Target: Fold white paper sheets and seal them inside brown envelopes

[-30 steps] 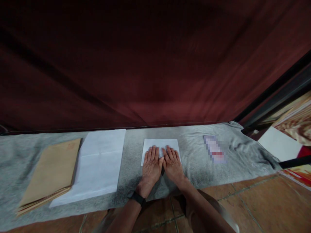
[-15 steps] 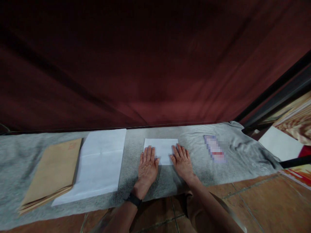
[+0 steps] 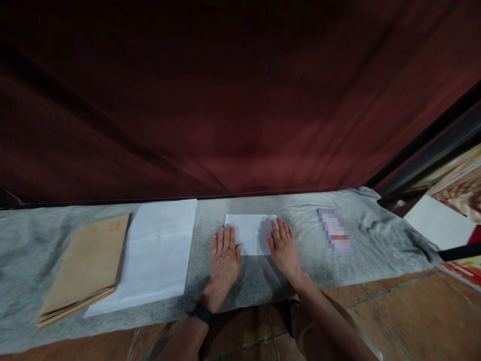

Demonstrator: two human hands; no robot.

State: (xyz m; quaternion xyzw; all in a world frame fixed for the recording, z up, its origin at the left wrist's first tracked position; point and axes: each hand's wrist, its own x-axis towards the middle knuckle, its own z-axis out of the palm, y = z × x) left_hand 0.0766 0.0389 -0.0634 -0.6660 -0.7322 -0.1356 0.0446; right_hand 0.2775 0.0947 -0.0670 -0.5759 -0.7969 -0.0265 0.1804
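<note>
Fingers (image 3: 225, 235) of both hands lay extended and close together, flat, palms down, gripping nothing. Left hand (image 3: 224, 253) rested on the near left corner of the small white sheet (image 3: 251, 231); right hand (image 3: 284, 248) rested on its near right corner. The middle of the sheet was bare between them.

Surroundings, largest first:
- Dark red curtain (image 3: 225, 100), one, filling the upper view.
- Grey cloth (image 3: 376, 240), one, spread as the work surface, rumpled at its right end.
- Tiled floor (image 3: 394, 321) along the near edge.
- Large white sheet (image 3: 160, 250), one, left of the hands, crease lines visible.
- Brown envelopes (image 3: 84, 268), a stack just beside the large sheet and touching its left edge; layers showed at the near edge, number not countable.
- Small white sheet, one, centre of the cloth, square to its far edge.
- Pale slip (image 3: 335, 230), one, right of the hands, well apart; detail blurred.
- Black wristband (image 3: 203, 314), one, on the left wrist.

Judgement: the step in hand looked like pressing or smoothing the small sheet flat on the cloth. Any lift or fold from this posture would call for a fingertip worked under an edge, as both hands lay flat on top and the sheet lay flush on soft fabric.
</note>
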